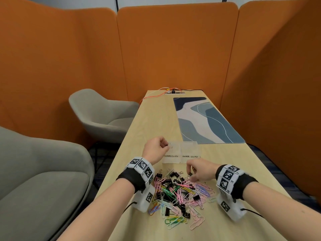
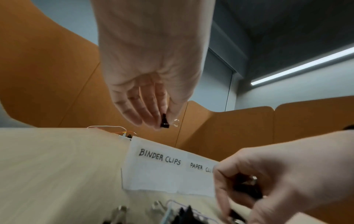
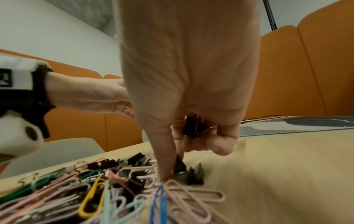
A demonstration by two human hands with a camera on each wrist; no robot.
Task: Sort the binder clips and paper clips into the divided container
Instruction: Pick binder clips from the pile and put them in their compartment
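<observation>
1. Binder clips and paper clips [image 1: 178,193] heaped together on the wooden table [image 1: 243,171], near edge, between the two wrists; coloured wire loops mixed with black clips.
2. Divided container [image 1: 181,152] just beyond the heap, clear-walled, labelled "BINDER CLIPS" on left half, "PAPER CLIPS" on right. Contents hard to make out from head view.
3. Left hand [image 1: 155,148] raised over the left compartment, thumb and fingertips pinching one small black binder clip [image 2: 164,121]. Left wrist view alone shows the clip's wire handle sticking out sideways, and both labels legible.
4. Right hand [image 1: 198,171] down at the far edge of the heap. Head view shows only curled fingers; right wrist view shows a second black clip [image 3: 191,126] tucked in the palm under the curled fingers, index finger [image 3: 162,159] stretched down, tip touching the pile beside another black clip [image 3: 179,166].
5. Blue patterned mat [image 1: 206,120] farther along the table, well apart.
</observation>
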